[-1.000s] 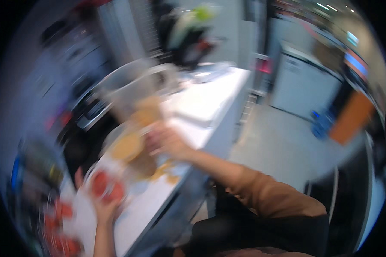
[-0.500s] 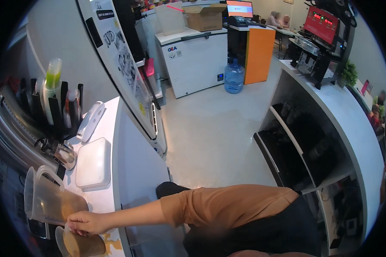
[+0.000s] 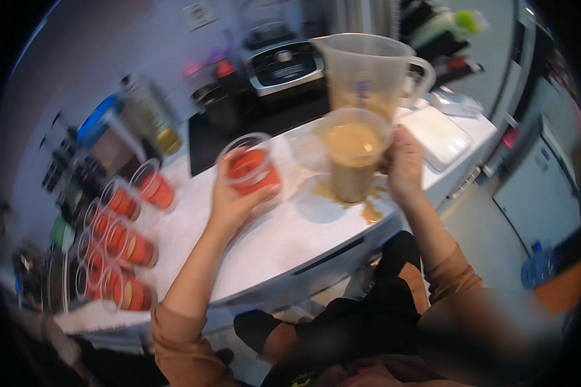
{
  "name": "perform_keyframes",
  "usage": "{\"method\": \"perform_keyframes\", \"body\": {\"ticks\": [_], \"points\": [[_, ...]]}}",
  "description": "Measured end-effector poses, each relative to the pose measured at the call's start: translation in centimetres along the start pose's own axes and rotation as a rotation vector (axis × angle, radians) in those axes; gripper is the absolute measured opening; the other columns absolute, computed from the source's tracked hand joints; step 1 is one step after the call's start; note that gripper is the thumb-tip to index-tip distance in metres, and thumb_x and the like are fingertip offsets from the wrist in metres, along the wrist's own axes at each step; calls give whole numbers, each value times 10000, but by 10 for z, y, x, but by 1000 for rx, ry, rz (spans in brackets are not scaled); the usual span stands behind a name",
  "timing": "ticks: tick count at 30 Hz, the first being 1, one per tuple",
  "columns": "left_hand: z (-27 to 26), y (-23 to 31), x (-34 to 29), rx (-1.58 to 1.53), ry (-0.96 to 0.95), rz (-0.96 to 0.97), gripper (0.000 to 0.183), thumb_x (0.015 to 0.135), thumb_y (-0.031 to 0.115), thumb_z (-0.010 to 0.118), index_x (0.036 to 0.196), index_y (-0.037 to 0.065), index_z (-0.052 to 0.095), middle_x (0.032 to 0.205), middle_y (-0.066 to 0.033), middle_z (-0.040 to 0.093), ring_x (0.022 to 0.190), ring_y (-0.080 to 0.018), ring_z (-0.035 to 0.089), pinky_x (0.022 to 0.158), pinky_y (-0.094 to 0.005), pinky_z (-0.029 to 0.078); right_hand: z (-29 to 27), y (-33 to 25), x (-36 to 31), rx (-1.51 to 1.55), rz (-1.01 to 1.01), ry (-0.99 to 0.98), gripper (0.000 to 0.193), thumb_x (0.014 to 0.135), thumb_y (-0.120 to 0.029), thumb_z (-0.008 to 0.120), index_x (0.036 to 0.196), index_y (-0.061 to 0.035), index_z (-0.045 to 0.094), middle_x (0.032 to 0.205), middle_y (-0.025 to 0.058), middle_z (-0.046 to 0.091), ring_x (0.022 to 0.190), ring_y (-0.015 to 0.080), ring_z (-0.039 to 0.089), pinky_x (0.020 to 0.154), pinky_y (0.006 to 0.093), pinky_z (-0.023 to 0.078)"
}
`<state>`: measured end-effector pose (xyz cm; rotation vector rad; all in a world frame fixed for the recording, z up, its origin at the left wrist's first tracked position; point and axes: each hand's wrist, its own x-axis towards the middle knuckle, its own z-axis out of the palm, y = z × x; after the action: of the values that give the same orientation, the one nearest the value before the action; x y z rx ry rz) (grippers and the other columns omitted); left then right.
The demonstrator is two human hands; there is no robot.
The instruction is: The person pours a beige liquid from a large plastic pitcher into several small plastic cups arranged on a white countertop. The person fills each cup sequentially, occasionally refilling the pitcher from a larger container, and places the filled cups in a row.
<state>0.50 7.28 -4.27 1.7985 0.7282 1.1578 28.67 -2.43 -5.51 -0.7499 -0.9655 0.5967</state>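
My left hand [image 3: 224,209] is wrapped round a clear plastic cup [image 3: 259,173] with red contents, above the white counter [image 3: 252,264]. To the right, my right hand [image 3: 407,168] grips the side of a small clear jug [image 3: 350,171] nearly full of tan, milky liquid; its handle is mostly hidden by the fingers. A larger translucent measuring jug [image 3: 361,71] stands just behind, with some tan liquid low inside. A tan spill [image 3: 372,213] lies on the counter by the small jug. More red-filled clear cups [image 3: 132,248] stand grouped at the left.
A black appliance with a silver-edged panel [image 3: 284,68] stands at the back. A flat white box [image 3: 436,137] sits at the counter's right end. Bottles [image 3: 168,138] and a blue-lidded container [image 3: 102,119] line the back left; a white freezer [image 3: 539,187] is farther right.
The view has swung left to face the counter. My right hand now holds the small jug upright beside the large one. My left hand, not visible before, now holds a red-filled cup.
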Motion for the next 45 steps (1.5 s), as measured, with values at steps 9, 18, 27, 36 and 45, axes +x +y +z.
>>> {"method": "perform_keyframes", "body": {"ticks": [9, 18, 27, 36, 45], "points": [[-13, 0, -6, -10, -83, -110, 999, 561, 164, 927, 1371, 62, 352, 1322, -140, 487, 1258, -242, 481, 1089, -379, 387, 32, -16, 6, -159, -103, -78, 354, 1035, -389, 425, 818, -112, 467, 597, -93, 326, 472, -1, 277, 411, 190, 214], [-35, -9, 1, 24, -386, -90, 1109, 535, 107, 920, 1429, 51, 265, 1396, -132, 449, 1308, -248, 445, 1124, -370, 343, 62, -43, 28, -228, -142, -258, 343, 1027, -364, 464, 809, -102, 498, 578, -90, 367, 468, -3, 311, 415, 187, 225], [-32, 0, -4, 71, -415, -116, 973, 564, 105, 896, 1389, 28, 385, 1362, -98, 497, 1279, -209, 464, 1113, -357, 335, 68, -46, 42, -340, -118, -324, 352, 999, -390, 524, 807, -95, 514, 564, -83, 390, 482, 7, 333, 434, 195, 256], [-31, -4, -6, 26, -435, -59, 901, 625, 65, 821, 1392, 58, 349, 1342, -94, 488, 1270, -203, 460, 1100, -350, 339, 70, -50, 48, -466, -102, -388, 361, 998, -363, 539, 762, -93, 501, 594, -82, 398, 537, 5, 340, 465, 198, 264], [-34, 4, -4, 126, -452, -43, 964, 589, 119, 875, 1398, 64, 352, 1327, -110, 512, 1259, -239, 481, 1105, -354, 341, 72, -58, 49, -579, -128, -412, 382, 992, -355, 551, 739, -73, 504, 599, -70, 421, 548, 16, 373, 477, 206, 289]]}}
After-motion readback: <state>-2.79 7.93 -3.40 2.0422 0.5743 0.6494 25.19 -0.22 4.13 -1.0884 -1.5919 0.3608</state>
